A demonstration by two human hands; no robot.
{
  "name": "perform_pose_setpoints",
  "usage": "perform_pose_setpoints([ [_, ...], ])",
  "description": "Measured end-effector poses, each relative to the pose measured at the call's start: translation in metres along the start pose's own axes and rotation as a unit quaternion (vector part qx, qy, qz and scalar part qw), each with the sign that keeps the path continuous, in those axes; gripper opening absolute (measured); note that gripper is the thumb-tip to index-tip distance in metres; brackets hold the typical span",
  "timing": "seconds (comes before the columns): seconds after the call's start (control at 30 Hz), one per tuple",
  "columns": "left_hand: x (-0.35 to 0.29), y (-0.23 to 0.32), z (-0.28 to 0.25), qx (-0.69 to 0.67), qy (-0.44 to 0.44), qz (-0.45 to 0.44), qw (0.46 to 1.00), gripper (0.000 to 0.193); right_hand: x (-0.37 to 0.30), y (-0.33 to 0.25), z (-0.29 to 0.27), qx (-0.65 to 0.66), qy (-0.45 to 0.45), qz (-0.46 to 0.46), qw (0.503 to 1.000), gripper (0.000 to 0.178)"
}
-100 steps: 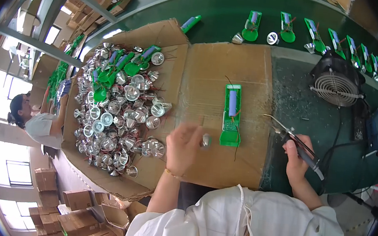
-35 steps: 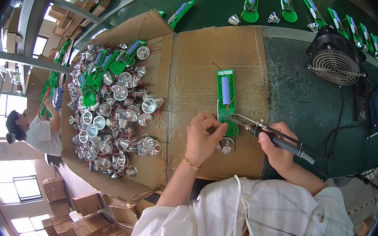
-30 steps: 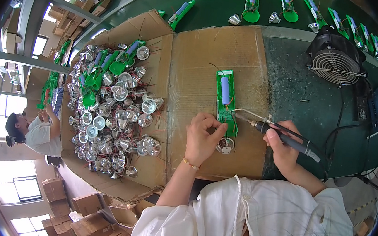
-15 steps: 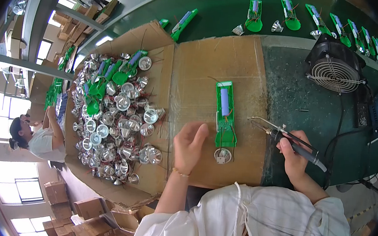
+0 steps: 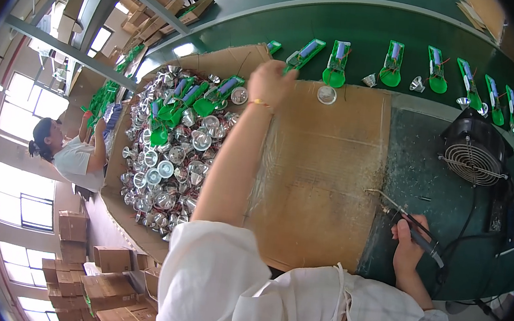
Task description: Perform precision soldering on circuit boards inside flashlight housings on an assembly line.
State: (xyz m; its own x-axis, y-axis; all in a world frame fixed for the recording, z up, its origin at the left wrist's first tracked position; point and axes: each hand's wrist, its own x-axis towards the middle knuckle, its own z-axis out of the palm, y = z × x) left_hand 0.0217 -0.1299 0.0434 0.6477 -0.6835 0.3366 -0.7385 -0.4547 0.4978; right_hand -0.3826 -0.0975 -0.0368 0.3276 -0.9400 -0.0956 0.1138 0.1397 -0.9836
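Note:
My left hand reaches far forward over the back edge of the cardboard. Its fingers are closed at the near end of a tilted green flashlight housing, which carries a blue cylindrical battery; the fingertips are partly hidden. Just right of it lies another green housing with its battery, and a round silver reflector sits at its near end. At the right, my right hand is wrapped round a black soldering iron with a thin metal tube along it, its tip pointing left over the cardboard's edge.
A cardboard box full of silver reflectors stands at the left, with several green housings on top. More housings line the green bench at the back. A black fan stands at the right. A co-worker is at the far left.
The green housing with its reflector has gone from mid-cardboard to the back row. My left hand has moved forward to the neighbouring housing. My right hand still holds the iron; the view has shifted.

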Motion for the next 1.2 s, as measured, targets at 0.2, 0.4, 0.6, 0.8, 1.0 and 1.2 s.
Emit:
perform_pose_setpoints([
  [0.2,0.009,-0.08,-0.095,0.413,-0.034,-0.018,0.91,0.05,0.003,-0.002,0.005,-0.004,-0.023,-0.003,1.0,0.014],
  [0.4,-0.029,-0.056,-0.088,0.41,-0.181,-0.076,0.891,0.051,0.002,-0.004,0.005,-0.017,-0.019,-0.02,0.999,0.014],
  [0.6,-0.105,0.007,-0.085,0.239,-0.117,-0.076,0.961,0.052,0.003,-0.004,0.007,-0.02,-0.013,-0.033,0.999,0.015],
  [0.8,-0.207,0.073,-0.023,-0.005,-0.16,0.013,0.987,0.056,0.003,-0.011,-0.003,-0.022,0.054,-0.068,0.996,0.018],
  [1.0,-0.234,0.085,-0.008,-0.085,-0.124,-0.001,0.989,0.057,0.004,-0.014,-0.004,-0.018,0.061,-0.088,0.994,0.018],
  [1.2,-0.174,0.008,-0.065,0.139,0.045,0.091,0.985,0.024,0.005,-0.011,-0.004,-0.024,0.042,-0.083,0.995,0.017],
])
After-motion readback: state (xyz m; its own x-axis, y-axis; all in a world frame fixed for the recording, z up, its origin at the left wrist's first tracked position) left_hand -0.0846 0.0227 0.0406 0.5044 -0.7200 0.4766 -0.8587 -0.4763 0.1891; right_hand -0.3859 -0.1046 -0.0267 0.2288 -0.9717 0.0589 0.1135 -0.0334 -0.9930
